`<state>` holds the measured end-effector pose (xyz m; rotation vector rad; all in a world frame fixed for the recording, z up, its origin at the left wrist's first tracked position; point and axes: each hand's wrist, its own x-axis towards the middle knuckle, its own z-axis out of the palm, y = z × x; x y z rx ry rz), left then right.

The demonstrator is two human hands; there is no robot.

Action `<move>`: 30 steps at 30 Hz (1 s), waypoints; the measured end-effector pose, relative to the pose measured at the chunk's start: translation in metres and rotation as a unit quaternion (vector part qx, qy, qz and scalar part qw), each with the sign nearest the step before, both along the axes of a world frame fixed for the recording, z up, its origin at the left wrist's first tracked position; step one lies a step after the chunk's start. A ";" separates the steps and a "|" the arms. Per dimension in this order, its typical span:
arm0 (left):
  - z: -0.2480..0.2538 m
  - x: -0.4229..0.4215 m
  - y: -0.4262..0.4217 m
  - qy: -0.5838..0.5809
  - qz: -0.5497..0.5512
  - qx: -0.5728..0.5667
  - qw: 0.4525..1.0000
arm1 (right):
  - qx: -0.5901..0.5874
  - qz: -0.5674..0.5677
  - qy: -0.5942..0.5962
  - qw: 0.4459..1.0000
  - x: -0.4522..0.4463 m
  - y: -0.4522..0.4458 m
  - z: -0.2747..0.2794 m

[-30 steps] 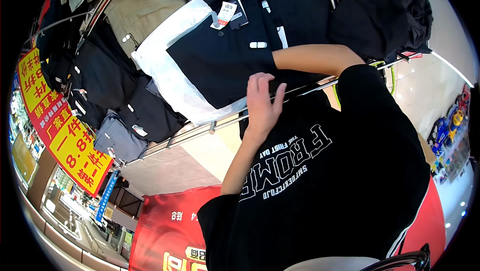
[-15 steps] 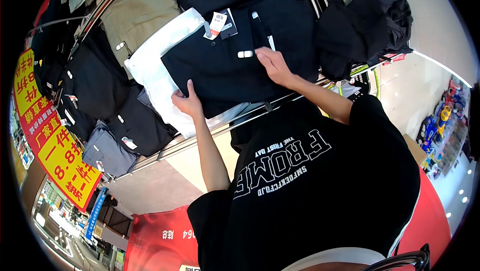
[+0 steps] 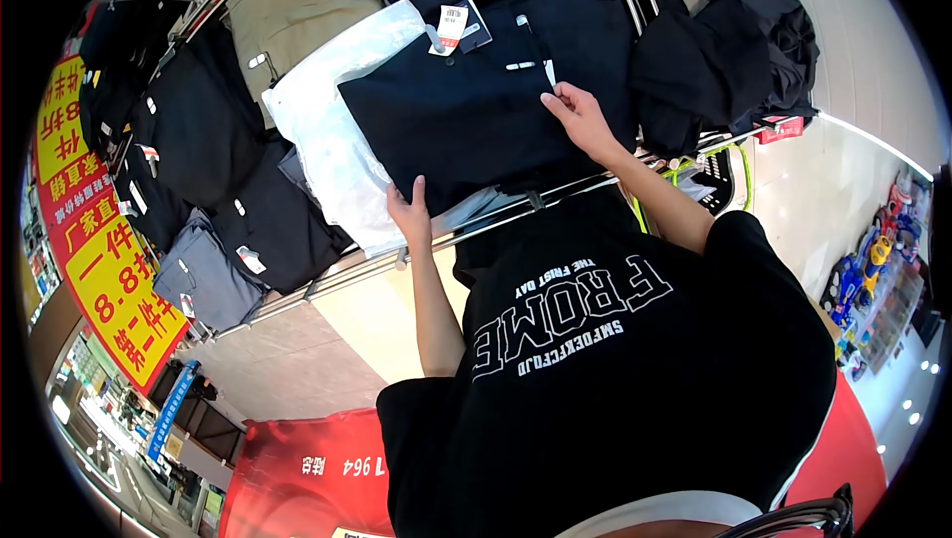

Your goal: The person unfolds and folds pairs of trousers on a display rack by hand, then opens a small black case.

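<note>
Folded black trousers (image 3: 446,131) lie partly on a clear and white plastic bag (image 3: 327,141) on top of the rack. My left hand (image 3: 410,216) rests at their lower left edge beside the bag, thumb and fingers apart. Near a narrow white label (image 3: 549,73), my right hand (image 3: 585,121) pinches the dark cloth between thumb and fingers. A white paper tag (image 3: 449,28) and a dark tag (image 3: 475,30) lie at the upper edge of the trousers.
Khaki trousers (image 3: 297,17) and other dark garments (image 3: 193,126) lie left. Crumpled black clothes (image 3: 719,57) sit right. A metal rail (image 3: 476,231) runs along the near edge. Yellow-red signs (image 3: 119,290) hang far left.
My left hand, raised and open earlier, has come down to the trousers' edge. My right hand, first hidden behind the cloth, has emerged near the narrow label. The small white sticker there now looks narrower.
</note>
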<state>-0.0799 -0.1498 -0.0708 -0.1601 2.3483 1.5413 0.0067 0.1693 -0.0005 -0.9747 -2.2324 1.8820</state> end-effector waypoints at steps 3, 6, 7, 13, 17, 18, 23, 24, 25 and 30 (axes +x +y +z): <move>0.016 -0.004 -0.011 -0.045 0.017 0.122 0.991 | 0.061 0.027 -0.048 0.997 0.018 0.002 -0.025; 0.012 -0.008 -0.032 -0.155 0.028 0.113 0.981 | 0.052 0.080 -0.103 0.990 0.030 -0.003 -0.020; 0.008 -0.010 -0.036 -0.153 0.025 0.114 0.981 | 0.059 0.094 -0.081 0.990 0.033 -0.007 -0.018; 0.006 -0.032 -0.024 -0.023 -0.036 -0.028 0.999 | 0.160 0.036 -0.032 0.986 0.022 -0.031 -0.021; 0.034 -0.074 0.010 -0.104 0.014 0.119 0.987 | 0.124 -0.039 -0.071 0.989 -0.003 -0.033 -0.028; 0.031 -0.088 0.013 -0.133 0.020 0.140 0.981 | 0.122 -0.056 -0.088 0.987 -0.009 -0.033 -0.022; 0.031 -0.120 0.032 -0.185 -0.012 0.032 0.982 | 0.156 0.016 -0.093 0.983 -0.026 -0.032 -0.027; 0.052 -0.115 0.036 -0.122 0.002 0.086 0.989 | 0.146 0.019 -0.051 0.988 -0.032 -0.030 -0.019; 0.078 -0.107 0.040 -0.059 0.017 0.138 0.989 | 0.136 0.024 -0.009 0.990 -0.039 -0.028 -0.011; 0.171 -0.065 0.000 -0.026 0.171 0.230 0.958 | 0.132 0.144 0.139 0.971 -0.104 0.001 0.068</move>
